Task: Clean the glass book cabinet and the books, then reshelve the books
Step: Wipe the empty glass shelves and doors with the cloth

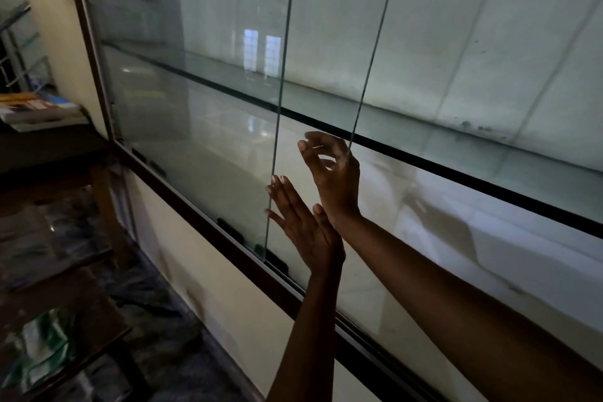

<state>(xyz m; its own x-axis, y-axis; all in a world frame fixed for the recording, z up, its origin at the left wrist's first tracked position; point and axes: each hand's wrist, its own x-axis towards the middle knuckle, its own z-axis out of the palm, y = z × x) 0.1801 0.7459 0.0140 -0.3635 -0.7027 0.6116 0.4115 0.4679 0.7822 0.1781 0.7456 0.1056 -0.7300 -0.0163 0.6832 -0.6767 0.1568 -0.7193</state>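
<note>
Pressing flat, the left hand (pixel 306 232) lays straight fingers against the clear sliding glass pane (pixel 195 147), right beside its bare vertical edge: an open grip, holding nothing. Just above, the right hand (pixel 336 179) sits at the edge of the second clear glass pane (pixel 489 192) with its fingers loosely bent. Whether that grip pinches the edge, I cannot tell.

Both panes stand upright in the brown-framed glass book cabinet (pixel 208 222), with a dark-edged glass shelf (pixel 456 174) running behind them.

Judging the handling, these panes look stiff, heavy, smooth and breakable. Flat palms low on the face, or fingers hooked round a vertical edge, look like the safest hold.

The stack of books (pixel 36 108) waits well apart, lying on the dark wooden worktop (pixel 49 147) at the far left, so the reshelving is not yet done.
</note>
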